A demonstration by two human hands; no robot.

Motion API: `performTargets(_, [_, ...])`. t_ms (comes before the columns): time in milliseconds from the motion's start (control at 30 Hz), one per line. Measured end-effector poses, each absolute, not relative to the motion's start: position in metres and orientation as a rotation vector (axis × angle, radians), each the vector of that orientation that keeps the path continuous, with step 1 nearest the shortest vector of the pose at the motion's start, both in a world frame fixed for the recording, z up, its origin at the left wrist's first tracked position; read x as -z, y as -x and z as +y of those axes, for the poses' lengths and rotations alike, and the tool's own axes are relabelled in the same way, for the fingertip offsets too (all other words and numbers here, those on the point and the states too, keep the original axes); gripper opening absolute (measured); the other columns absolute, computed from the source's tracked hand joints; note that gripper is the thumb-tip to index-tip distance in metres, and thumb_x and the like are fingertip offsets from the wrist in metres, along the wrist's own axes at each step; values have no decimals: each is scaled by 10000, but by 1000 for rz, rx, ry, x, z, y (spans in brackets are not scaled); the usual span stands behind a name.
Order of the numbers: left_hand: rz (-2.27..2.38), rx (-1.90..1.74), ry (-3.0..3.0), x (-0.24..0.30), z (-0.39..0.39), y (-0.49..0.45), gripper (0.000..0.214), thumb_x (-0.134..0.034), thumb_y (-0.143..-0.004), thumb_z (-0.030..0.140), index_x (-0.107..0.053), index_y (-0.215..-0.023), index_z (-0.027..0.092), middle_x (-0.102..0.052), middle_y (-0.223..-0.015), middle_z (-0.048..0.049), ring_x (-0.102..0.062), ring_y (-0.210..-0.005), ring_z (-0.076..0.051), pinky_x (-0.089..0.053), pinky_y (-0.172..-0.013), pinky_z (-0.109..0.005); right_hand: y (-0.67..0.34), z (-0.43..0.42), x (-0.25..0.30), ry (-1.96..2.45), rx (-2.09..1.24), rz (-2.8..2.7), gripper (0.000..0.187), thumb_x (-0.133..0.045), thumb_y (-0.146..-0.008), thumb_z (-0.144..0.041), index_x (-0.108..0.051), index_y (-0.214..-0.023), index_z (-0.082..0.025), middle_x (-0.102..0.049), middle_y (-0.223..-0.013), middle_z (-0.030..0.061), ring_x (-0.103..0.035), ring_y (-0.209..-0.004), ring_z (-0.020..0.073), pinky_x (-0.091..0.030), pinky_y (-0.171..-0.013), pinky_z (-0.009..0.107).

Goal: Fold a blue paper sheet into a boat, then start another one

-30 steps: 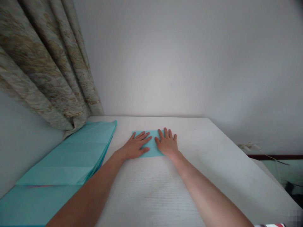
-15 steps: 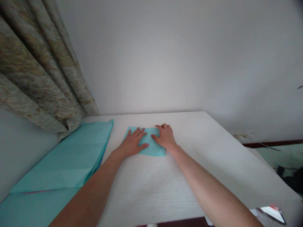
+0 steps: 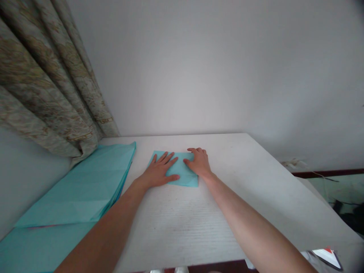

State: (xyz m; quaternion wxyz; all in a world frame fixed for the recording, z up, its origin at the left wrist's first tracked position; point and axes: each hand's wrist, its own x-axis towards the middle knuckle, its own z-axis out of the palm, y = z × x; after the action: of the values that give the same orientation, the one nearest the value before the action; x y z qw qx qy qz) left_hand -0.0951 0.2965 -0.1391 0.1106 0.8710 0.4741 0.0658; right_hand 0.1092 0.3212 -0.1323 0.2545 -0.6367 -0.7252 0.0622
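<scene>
A small folded rectangle of turquoise paper (image 3: 184,177) lies flat on the white table (image 3: 182,223). Over its left part my left hand (image 3: 160,170) is spread, palm down, with the fingers apart and the thumb pointing right. My right hand (image 3: 200,162) rests at the paper's right edge, its thumb on the sheet and its index finger reaching toward the far right corner. The other fingers of that hand are bent, and nothing is gripped in it. Both hands cover parts of the paper.
Large turquoise sheets (image 3: 76,189) lie stacked along the table's left side. A patterned curtain (image 3: 57,79) hangs down to the back left corner. Behind the table rises a white wall (image 3: 182,68). A white object with a dark rim (image 3: 327,258) shows at lower right.
My left fingers have spread a little wider on the paper. My right hand has shifted slightly right, toward the sheet's edge. The camera view has moved a little.
</scene>
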Motion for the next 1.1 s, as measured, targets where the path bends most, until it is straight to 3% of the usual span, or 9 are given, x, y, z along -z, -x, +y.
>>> performTargets(167, [1391,-193,-2566,139,296,95,795,-292,-779,727,-161,-1439,304,-88,-1522,-29,-75,-1384,-312,-37,-1057,-602,-110,325,132,1690,-226,-1859,477,-614,-694,-276,-549,-1161,-202,-584,-1015,73,-504,-988,235,-369,-902,360])
performTargets(333, [1394,-192,-2578,139,296,95,818,-284,-782,725,-131,-1447,274,-87,-1521,-40,-77,-1383,-314,-27,-1061,-593,-109,323,131,1457,-437,-1763,496,-539,-709,-186,-499,-1204,-193,-612,-800,3,-573,-731,150,-451,-732,275])
performTargets(567, [1444,-173,-2565,141,296,94,880,-260,-775,733,-83,-1457,205,-73,-1518,-65,-56,-1387,-301,-17,-1073,-565,-106,318,128,1334,-460,-2132,291,-487,-754,-176,-676,-975,-201,-691,-950,42,-608,-887,187,-441,-837,310])
performTargets(700, [1521,-167,-2536,142,297,94,955,-276,-740,764,-64,-1458,172,-62,-1516,-84,-45,-1387,-303,-17,-1072,-565,-103,314,128,1208,-392,-2363,494,-460,-756,-129,-550,-1229,-240,-588,-1232,10,-505,-1130,184,-311,-1014,370])
performTargets(800, [1581,-153,-2521,142,297,93,995,-282,-717,782,-68,-1457,152,-59,-1516,-90,-40,-1386,-313,-28,-1069,-572,-101,312,129,1233,-356,-2476,537,-494,-787,-229,-448,-1322,-229,-459,-1366,35,-366,-1269,226,-198,-1062,472])
performTargets(933, [1621,-135,-2517,141,296,92,976,-273,-731,769,-83,-1456,143,-69,-1516,-98,-46,-1384,-322,-37,-1065,-578,-101,310,128,1245,-373,-2569,601,-497,-821,-385,-348,-1381,-227,-348,-1438,57,-254,-1335,247,-123,-1070,533])
performTargets(1100, [1634,-153,-2513,142,296,92,867,-208,-793,718,-117,-1455,166,-80,-1518,-82,-50,-1386,-307,-52,-1071,-563,-101,308,125,1252,-349,-2657,600,-417,-866,-445,-293,-1406,-215,-281,-1468,70,-192,-1360,249,-88,-1077,540])
